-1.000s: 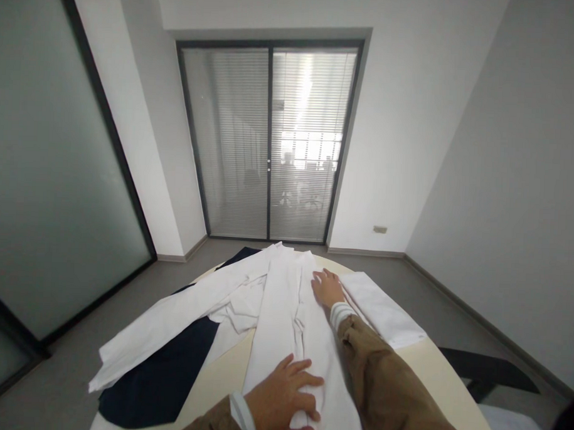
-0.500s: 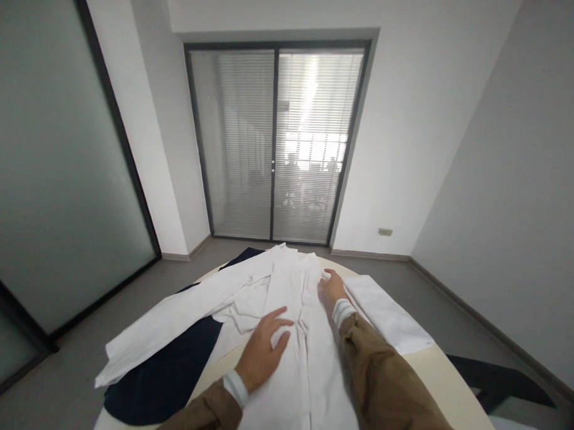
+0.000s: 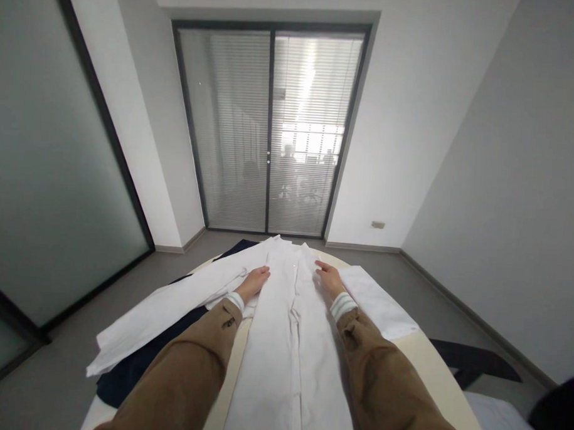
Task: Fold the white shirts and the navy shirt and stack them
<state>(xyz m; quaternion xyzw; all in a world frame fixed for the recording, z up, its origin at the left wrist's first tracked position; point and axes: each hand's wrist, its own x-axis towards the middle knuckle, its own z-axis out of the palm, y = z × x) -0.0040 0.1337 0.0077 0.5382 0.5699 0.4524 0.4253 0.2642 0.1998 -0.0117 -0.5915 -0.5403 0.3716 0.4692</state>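
Observation:
A long white garment (image 3: 287, 340) lies stretched down the middle of a round cream table (image 3: 432, 377), running away from me. My left hand (image 3: 255, 281) rests flat at its far left edge, fingers out. My right hand (image 3: 329, 277) lies flat at its far right edge, fingers stretched. Both arms wear brown sleeves with striped white cuffs. Neither hand holds anything.
More white cloth (image 3: 171, 305) spreads over a dark navy cloth (image 3: 145, 360) at the left. A folded white piece (image 3: 378, 303) lies at the right. A dark chair (image 3: 474, 366) stands by the table's right. Glass doors with blinds (image 3: 271, 133) are ahead.
My left hand slid from the near end of the white garment up to its far left edge. My right hand stayed at the far right edge.

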